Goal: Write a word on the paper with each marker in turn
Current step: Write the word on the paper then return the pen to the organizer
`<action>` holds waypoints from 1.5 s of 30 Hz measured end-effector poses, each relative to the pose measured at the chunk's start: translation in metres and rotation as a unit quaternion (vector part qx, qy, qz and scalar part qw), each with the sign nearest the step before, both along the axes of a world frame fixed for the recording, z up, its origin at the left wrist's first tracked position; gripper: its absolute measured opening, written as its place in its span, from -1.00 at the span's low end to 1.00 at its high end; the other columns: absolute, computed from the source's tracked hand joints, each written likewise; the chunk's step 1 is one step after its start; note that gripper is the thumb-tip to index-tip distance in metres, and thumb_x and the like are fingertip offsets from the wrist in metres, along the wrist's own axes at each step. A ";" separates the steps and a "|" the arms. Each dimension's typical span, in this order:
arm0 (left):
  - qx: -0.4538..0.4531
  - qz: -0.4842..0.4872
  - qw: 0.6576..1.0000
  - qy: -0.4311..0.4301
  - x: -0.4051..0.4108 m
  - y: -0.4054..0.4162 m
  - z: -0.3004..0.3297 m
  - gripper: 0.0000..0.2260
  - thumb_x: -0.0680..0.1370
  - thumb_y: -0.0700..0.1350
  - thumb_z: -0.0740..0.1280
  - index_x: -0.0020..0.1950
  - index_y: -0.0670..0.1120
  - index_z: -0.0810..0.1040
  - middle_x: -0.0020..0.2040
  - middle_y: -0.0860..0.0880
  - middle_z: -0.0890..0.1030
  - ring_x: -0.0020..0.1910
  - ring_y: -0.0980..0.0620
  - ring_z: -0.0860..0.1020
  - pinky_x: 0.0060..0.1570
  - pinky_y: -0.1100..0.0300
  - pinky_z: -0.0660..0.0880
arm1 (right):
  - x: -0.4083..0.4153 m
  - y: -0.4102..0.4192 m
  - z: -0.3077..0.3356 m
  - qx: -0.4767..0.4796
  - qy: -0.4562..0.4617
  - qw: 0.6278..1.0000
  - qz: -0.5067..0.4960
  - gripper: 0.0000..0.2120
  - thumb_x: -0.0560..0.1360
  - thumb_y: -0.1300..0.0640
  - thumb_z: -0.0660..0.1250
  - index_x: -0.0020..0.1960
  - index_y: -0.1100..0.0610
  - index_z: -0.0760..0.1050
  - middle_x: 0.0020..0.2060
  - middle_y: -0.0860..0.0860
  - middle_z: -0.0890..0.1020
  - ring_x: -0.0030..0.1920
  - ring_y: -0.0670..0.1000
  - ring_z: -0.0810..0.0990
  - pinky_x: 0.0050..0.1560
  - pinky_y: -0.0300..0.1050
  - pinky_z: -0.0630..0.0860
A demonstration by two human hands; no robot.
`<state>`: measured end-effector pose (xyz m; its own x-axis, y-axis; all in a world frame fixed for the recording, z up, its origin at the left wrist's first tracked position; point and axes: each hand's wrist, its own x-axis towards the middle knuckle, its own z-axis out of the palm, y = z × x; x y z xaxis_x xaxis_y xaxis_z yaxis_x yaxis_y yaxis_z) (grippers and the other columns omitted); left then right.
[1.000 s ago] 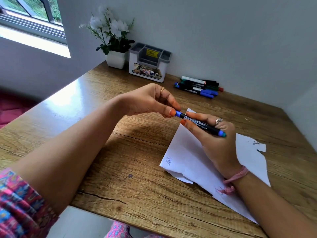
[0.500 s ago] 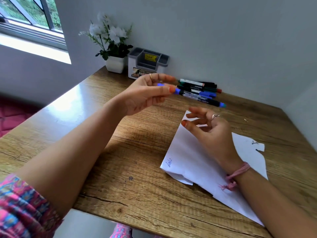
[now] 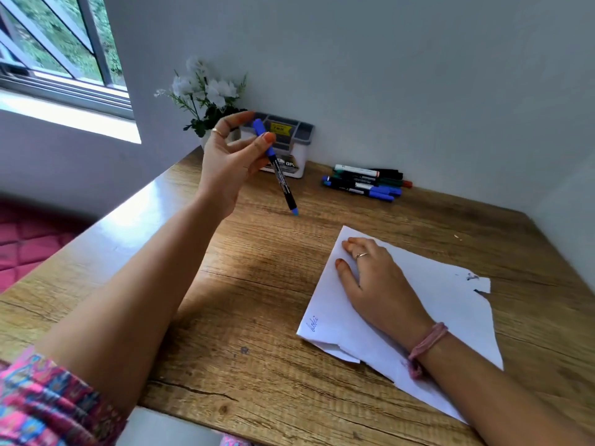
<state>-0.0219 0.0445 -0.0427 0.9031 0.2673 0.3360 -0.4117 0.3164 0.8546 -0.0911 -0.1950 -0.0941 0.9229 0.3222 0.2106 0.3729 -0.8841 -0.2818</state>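
My left hand is raised above the table's far left side and pinches a blue-capped black marker near its cap, the other end hanging down. My right hand lies flat, fingers spread, on the torn white paper. A small blue word is written near the paper's left corner. Several other markers lie in a pile by the back wall.
A white and grey organiser box and a white pot of white flowers stand at the table's far left corner, behind my left hand. The wooden table meets walls at the back and right. A window is at upper left.
My left hand took the blue marker out of my right hand and lifted it up and leftward toward the organiser box. My right hand lowered flat onto the paper.
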 end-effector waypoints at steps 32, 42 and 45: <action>0.469 0.292 0.831 0.065 0.197 0.039 0.060 -0.70 0.39 -0.31 0.47 0.09 -0.21 0.53 -0.02 -0.24 0.62 -0.06 -0.17 0.61 -0.03 0.00 0.57 | 0.013 0.006 0.007 -0.058 0.089 0.994 -0.017 -0.14 0.26 -0.37 -0.44 0.51 -0.14 -0.08 0.51 -0.24 -0.03 0.48 -0.20 -0.02 0.41 -0.31 -0.08; 0.573 0.289 0.757 0.122 0.198 0.039 0.065 -0.70 0.38 -0.26 0.51 0.06 -0.31 0.56 0.06 -0.29 0.58 0.04 -0.25 0.57 0.04 -0.07 0.55 | 0.015 0.009 -0.001 -0.029 0.046 0.998 -0.025 -0.34 0.41 -0.30 -0.10 0.42 -0.09 0.30 0.39 -0.20 0.33 0.37 -0.10 0.36 0.27 -0.24 0.17; 0.586 0.283 0.745 0.145 0.195 0.038 0.073 -0.68 0.40 -0.20 0.51 0.07 -0.32 0.57 0.08 -0.29 0.59 0.06 -0.25 0.58 0.06 -0.03 0.54 | 0.015 0.007 0.003 -0.054 0.028 0.998 -0.027 -0.28 0.37 -0.32 -0.18 0.38 -0.08 0.37 0.35 -0.20 0.38 0.32 -0.11 0.44 0.26 -0.20 0.32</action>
<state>0.1734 0.0829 0.0301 0.8378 0.3086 0.4505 0.0597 -0.8718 0.4863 -0.0757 -0.1883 -0.0906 0.9487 0.2902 0.1253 0.3108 -0.9286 -0.2026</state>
